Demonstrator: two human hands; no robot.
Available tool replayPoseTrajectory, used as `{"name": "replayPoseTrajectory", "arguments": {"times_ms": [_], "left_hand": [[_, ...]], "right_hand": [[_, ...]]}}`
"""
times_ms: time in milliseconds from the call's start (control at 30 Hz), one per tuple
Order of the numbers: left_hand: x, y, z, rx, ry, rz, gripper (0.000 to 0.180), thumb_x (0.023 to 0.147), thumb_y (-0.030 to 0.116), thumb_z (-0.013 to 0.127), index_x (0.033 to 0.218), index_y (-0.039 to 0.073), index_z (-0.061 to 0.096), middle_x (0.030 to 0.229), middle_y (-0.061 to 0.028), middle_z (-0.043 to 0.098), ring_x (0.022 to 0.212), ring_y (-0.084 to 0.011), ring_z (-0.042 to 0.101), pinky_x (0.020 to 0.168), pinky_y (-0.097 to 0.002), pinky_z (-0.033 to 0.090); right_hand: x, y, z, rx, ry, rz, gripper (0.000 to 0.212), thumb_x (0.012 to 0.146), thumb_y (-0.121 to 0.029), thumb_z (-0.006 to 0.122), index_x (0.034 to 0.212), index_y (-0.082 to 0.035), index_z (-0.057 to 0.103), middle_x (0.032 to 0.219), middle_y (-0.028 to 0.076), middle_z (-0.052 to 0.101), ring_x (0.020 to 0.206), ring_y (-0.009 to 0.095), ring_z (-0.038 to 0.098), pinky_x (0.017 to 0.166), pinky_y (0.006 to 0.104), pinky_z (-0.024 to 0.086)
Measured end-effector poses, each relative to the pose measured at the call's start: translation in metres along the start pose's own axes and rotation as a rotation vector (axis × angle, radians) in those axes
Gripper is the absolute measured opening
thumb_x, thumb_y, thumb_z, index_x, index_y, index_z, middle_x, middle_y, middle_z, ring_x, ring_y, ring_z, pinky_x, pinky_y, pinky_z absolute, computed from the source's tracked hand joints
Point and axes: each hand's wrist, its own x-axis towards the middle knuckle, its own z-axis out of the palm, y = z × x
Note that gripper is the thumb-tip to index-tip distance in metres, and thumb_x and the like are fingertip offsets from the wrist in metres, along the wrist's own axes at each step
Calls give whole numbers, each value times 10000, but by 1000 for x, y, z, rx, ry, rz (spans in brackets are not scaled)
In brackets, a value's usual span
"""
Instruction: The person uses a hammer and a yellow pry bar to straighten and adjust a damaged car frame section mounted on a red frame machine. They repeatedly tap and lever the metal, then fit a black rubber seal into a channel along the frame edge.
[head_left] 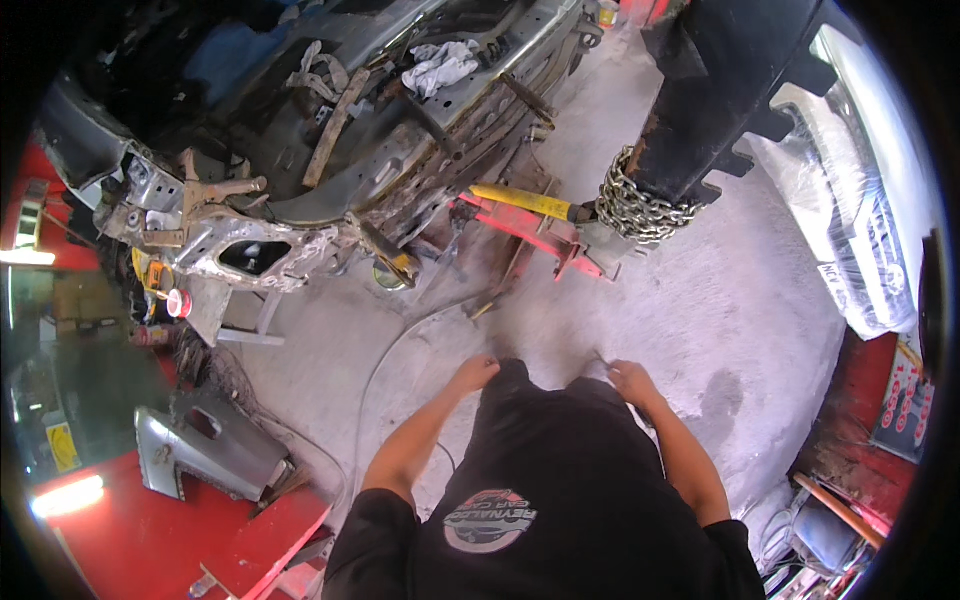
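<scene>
My left hand (478,374) hangs beside my left thigh with its fingers curled in, and no object shows in it. On the other side, my right hand (628,381) is closed beside my right leg. A small thin tip sticks out from its fingers toward the leg; what it is I cannot make out. Both hands are well apart from the stripped car body (400,165) ahead. Closest in front of them are a grey hose (400,335) on the floor and a red steel stand (530,228) with a yellow cylinder (522,200) across it.
A chain (645,205) wraps a black steel post (735,90) at front right. Plastic-wrapped panels (855,220) stand beyond it. At left, a silver fender (212,445) lies by a red surface (120,530). Cloth (440,66) and a wooden strip (336,128) rest on the car.
</scene>
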Motion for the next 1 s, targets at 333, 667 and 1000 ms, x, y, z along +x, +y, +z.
{"name": "replayPoseTrajectory", "arguments": {"times_ms": [333,667,1000], "left_hand": [[14,93,49,409,7,-48,405,951,368,561,1138,38,700,1151,-213,704,1087,-401,662,896,-472,523],[-18,169,291,136,-576,-414,321,820,236,695,1079,53,750,1027,-239,736,930,-334,733,729,-472,583],[30,264,346,-186,-740,-445,317,824,243,694,1072,55,749,1029,-238,734,933,-342,730,741,-478,578]], "right_hand": [[-225,188,-54,415,-217,819,116,911,-21,602,988,-11,688,629,114,629,475,210,622,425,368,516],[-261,330,-181,663,-114,1068,153,940,-139,600,1015,-40,689,634,76,611,441,191,562,371,355,451],[-129,377,-264,749,-13,724,396,830,-16,519,1205,30,639,680,90,609,491,158,578,441,308,497]]}}
